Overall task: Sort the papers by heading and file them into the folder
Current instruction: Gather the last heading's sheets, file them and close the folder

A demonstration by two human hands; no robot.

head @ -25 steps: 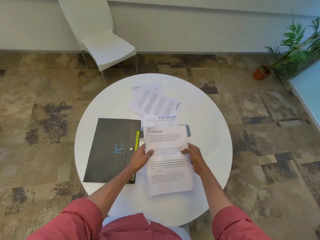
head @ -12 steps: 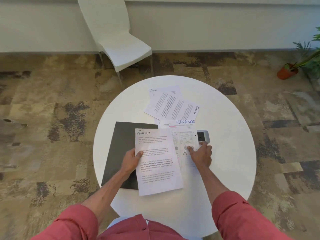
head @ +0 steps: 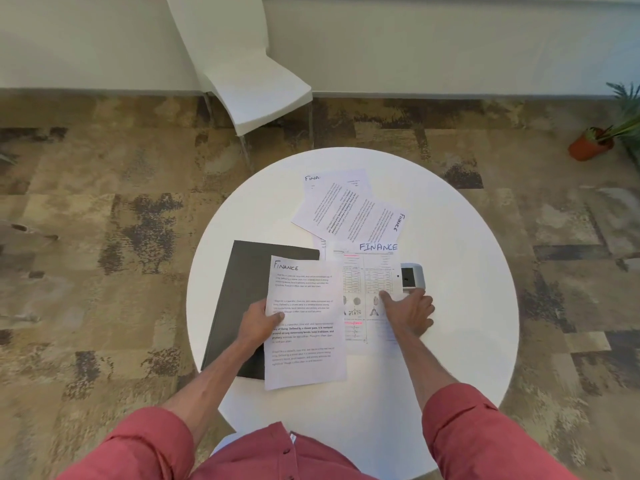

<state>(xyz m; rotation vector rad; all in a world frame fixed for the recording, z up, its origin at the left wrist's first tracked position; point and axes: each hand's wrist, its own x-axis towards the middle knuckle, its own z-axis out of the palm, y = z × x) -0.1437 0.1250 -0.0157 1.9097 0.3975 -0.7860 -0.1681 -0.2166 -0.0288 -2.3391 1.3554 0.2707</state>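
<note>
Over the folder [head: 242,289], the left hand [head: 258,323] pinches a text sheet [head: 304,341]; right of it, the right hand [head: 408,313] presses straight fingers [head: 386,296] on a chart sheet [head: 367,282].

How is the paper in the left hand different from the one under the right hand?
The text sheet is all paragraphs; the chart sheet has tables and pictures. The left hand pinches the text sheet's edge, over the dark folder; the right hand presses the chart sheet flat on the table. Both are headed FINANCE.
</note>
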